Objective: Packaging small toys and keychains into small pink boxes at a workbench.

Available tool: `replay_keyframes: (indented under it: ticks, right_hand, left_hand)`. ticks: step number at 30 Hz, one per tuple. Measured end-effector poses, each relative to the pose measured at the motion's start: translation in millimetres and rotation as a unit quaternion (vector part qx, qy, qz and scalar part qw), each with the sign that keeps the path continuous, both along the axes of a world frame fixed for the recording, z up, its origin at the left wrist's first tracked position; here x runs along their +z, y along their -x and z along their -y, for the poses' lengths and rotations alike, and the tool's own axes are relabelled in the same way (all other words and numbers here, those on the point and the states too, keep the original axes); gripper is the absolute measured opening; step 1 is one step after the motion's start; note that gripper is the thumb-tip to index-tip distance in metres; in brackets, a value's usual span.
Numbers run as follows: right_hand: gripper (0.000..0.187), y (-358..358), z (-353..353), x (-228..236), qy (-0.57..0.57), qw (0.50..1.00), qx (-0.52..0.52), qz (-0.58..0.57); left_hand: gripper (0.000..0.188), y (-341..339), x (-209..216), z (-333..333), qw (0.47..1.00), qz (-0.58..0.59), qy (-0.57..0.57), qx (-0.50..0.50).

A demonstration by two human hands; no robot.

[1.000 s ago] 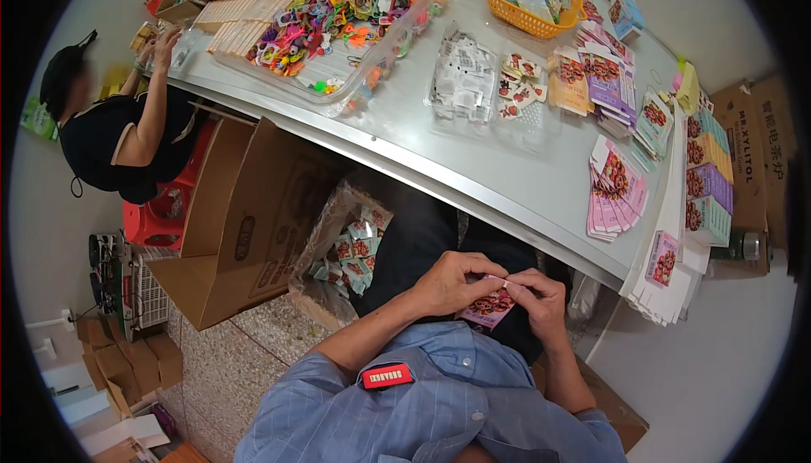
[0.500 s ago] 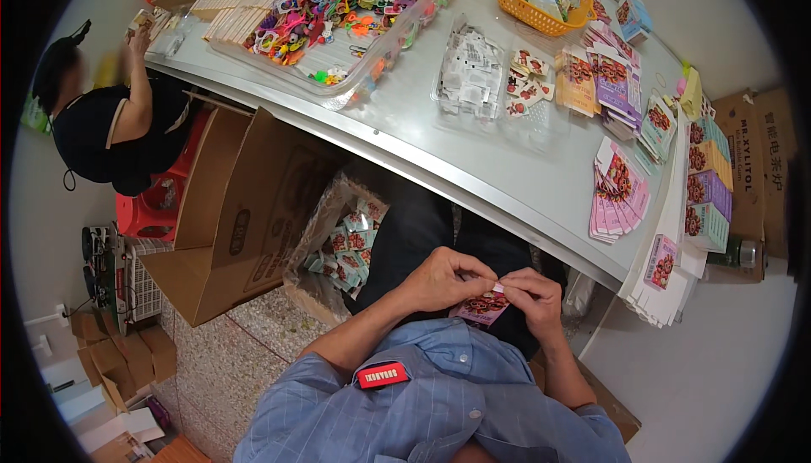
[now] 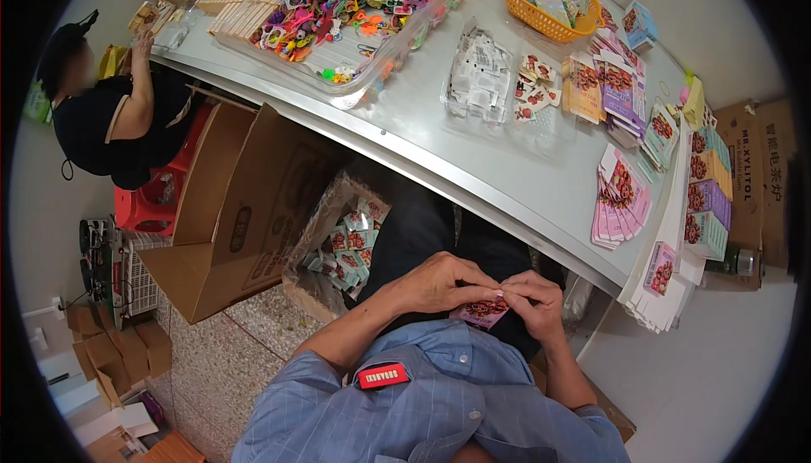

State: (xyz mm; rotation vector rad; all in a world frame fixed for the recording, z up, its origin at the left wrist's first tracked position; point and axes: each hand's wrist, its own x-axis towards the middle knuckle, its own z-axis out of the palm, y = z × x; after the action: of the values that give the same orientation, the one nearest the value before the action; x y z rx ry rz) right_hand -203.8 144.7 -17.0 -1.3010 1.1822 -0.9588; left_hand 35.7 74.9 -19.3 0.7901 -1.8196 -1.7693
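Observation:
Over my lap, a small pink printed packet (image 3: 484,313) hangs from both my hands by its upper edge. My left hand (image 3: 443,281) is closed, thumb and fingers pinching that edge from the left. Close beside it my right hand (image 3: 534,301) is closed too, its fingertips on the packet's upper right corner. A bit of white shows between the two sets of fingertips; the fingers hide most of the edge. Left of my legs, a carton lined with plastic (image 3: 296,281) holds several green and white packets (image 3: 342,247).
The grey table (image 3: 507,184) bears a clear tub (image 3: 338,95) of colourful trinkets, a tray of white sachets (image 3: 477,74), a yellow basket (image 3: 553,28) and fanned pink cards (image 3: 621,201). An open cardboard box (image 3: 245,209) stands below. At far left sits another person (image 3: 118,125).
My hands stay on the packet; the left has flattened slightly and its fingertips lie nearer the right ones. The other person's hand has come down a little. The view has shifted slightly.

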Motion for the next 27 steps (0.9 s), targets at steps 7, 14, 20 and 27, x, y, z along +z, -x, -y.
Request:
replay_keyframes:
  ticks: [7,14,20,27]
  right_hand:
    - [0.019,-2.0,-8.4,-7.0,0.094,0.992,0.024,-0.078]
    - [0.032,5.4,13.1,34.4,-0.032,0.997,-0.001,-0.072]
    - [0.032,-11.2,46.1,64.9,0.427,0.872,-0.045,-0.234]
    - [0.04,0.0,56.6,61.1,0.349,0.921,0.077,-0.153]
  left_hand:
    - [0.017,3.5,-14.2,-20.0,0.995,-0.03,0.061,0.071]
    - [0.023,7.3,18.1,-15.2,0.977,-0.056,0.163,0.122]
    - [0.057,-8.6,30.5,-7.9,0.883,-0.231,-0.272,0.306]
    - [0.04,-2.9,35.9,3.6,0.926,-0.185,-0.238,0.226]
